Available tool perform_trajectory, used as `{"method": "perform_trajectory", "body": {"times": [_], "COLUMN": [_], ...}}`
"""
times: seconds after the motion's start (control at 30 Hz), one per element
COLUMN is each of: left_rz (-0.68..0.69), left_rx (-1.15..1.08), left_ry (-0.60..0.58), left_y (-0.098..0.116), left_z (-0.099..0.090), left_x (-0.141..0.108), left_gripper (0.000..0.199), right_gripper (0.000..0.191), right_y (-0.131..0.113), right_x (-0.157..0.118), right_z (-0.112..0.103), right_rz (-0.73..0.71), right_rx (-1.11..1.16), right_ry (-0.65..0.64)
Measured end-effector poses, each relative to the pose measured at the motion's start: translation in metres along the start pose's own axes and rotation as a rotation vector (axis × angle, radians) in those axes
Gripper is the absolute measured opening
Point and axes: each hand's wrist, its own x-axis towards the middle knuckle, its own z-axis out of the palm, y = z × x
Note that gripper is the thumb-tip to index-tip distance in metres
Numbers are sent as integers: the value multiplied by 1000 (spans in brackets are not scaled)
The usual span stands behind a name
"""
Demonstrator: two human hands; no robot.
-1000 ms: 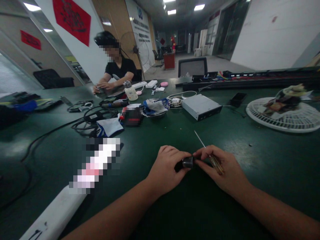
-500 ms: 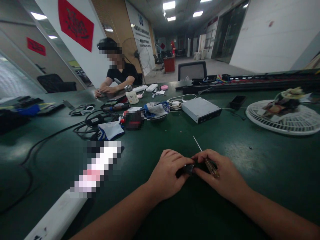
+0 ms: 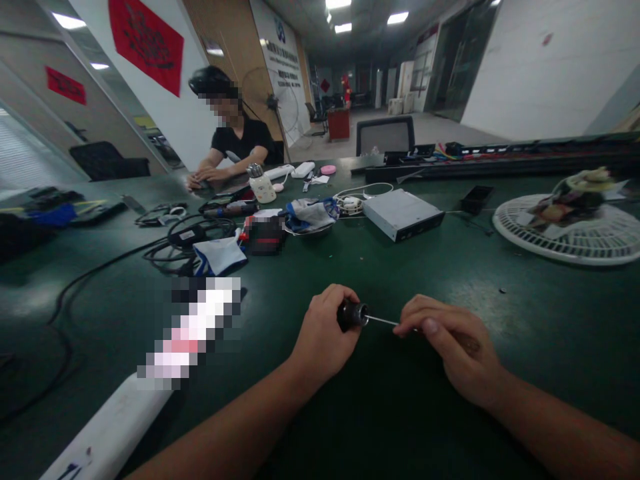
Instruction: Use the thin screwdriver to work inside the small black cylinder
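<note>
Our left hand closed firmly around small black cylinder; our right hand curled on thin screwdriver, shaft touching cylinder end, above green workbench.

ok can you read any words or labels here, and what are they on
White wall sign: characters too small to read
Red wall banner: characters too blurred to read
Black power adapter: label too small to read
Nothing can be quoted

The small black cylinder looks like matt plastic, with a bright metal collar at one end; the thin steel screwdriver shaft shines, and the dark green bench looks smooth with a faint gloss.
</note>
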Motion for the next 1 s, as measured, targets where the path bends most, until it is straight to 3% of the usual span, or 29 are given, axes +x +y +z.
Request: {"method": "perform_trajectory", "body": {"times": [0.13,0.37,0.47,0.67,0.87,1.0], "left_rz": [35,90,109,134,161,218], "left_rx": [-38,-79,-75,-89,-80,-83], "left_ry": [-39,22,-4,-11,-19,-25], "left_y": [-2,0,0,-2,-3,-4], "left_z": [1,-1,-1,0,1,1], "left_x": [-1,0,-1,-1,-3,-3], "left_gripper": [32,28,30,29,28,31], "right_gripper": [25,26,27,25,31,29], "right_y": [-2,-3,-3,-1,-1,0], "right_x": [3,2,2,2,2,1], "right_z": [3,3,2,3,1,2], "right_rz": [33,40,24,32,77,71], "right_rx": [-53,-84,-25,-41,-4,29], "right_ry": [-41,-87,-123,-42,-99,-60]}}
